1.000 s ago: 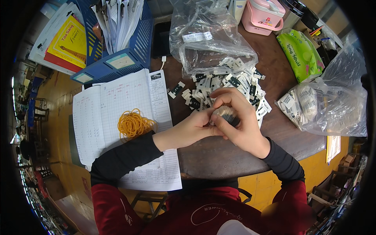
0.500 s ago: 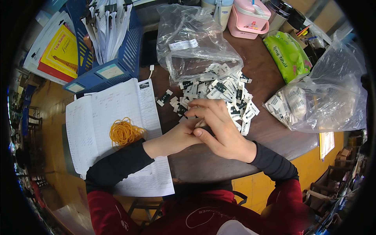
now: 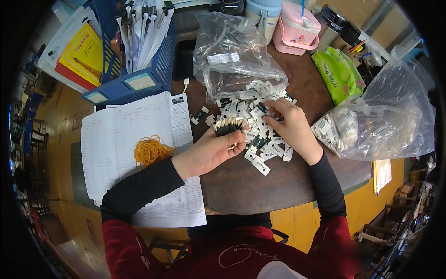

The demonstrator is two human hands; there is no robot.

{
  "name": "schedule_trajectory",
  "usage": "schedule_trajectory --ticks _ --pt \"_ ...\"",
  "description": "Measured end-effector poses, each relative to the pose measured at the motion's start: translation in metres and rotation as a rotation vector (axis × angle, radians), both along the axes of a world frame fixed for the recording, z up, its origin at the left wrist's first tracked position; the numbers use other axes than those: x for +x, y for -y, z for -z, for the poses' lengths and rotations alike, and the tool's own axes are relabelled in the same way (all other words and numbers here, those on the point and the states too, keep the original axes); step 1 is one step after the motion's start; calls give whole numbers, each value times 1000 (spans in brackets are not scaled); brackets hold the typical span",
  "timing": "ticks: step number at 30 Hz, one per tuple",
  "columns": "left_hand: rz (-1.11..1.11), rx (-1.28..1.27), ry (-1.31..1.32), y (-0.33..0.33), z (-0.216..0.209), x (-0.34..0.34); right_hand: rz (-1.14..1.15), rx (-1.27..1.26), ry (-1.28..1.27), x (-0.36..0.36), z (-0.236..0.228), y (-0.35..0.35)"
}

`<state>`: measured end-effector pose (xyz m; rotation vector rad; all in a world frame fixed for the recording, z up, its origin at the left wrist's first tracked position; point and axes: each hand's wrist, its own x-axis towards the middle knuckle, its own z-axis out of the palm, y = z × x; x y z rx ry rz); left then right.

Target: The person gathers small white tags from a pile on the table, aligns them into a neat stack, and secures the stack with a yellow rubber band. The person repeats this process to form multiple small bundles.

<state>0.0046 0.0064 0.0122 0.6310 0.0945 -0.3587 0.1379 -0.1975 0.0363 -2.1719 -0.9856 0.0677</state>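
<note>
My left hand (image 3: 214, 151) is closed around a thick stack of labels (image 3: 228, 125), their pale and black edges fanned upward. A heap of loose white and black labels (image 3: 272, 151) lies on the table beside it. Over the right part of this heap reaches my right hand (image 3: 292, 123), thumb and forefinger apart, their tips touching or just above labels there. No label clearly sits in its grip. Behind the heap, a clear plastic bag (image 3: 241, 44) lies with its mouth toward the labels, some of them inside it.
Left of the heap, orange rubber bands (image 3: 151, 151) sit on an open notebook (image 3: 100, 153). A blue file rack (image 3: 125, 86) with clipped papers stands behind. To the right are a bag of labels (image 3: 385, 125), a green tissue pack (image 3: 338, 74) and a pink container (image 3: 296, 30).
My hands have parted: the right moved away to the right and onto the heap. My left hand turned, bringing the label stack into plain view. The camera view shifted slightly.
</note>
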Motion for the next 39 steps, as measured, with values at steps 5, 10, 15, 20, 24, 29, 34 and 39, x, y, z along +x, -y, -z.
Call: schedule_trajectory --ticks 5,10,15,20,24,29,34,39 --pt "-45 28 -16 -3 2 1 73 67 4 -2 -5 3" --pt "-123 106 -11 -1 5 3 80 198 -139 -7 -12 3" --pt "-122 222 47 2 9 3 91 317 -206 -22 -9 -6" --pt "-124 384 88 6 9 1 26 346 -82 -45 -2 -17" --pt "-136 389 58 10 5 -2 -24 336 -116 -59 4 -24" --pt "-96 343 37 9 1 -2 -31 377 -191 -61 11 -26" --pt "-50 375 60 7 4 -3 -10 463 -484 -60 14 -24" --pt "-22 283 28 4 5 -1 -3 519 -398 -56 12 -23"
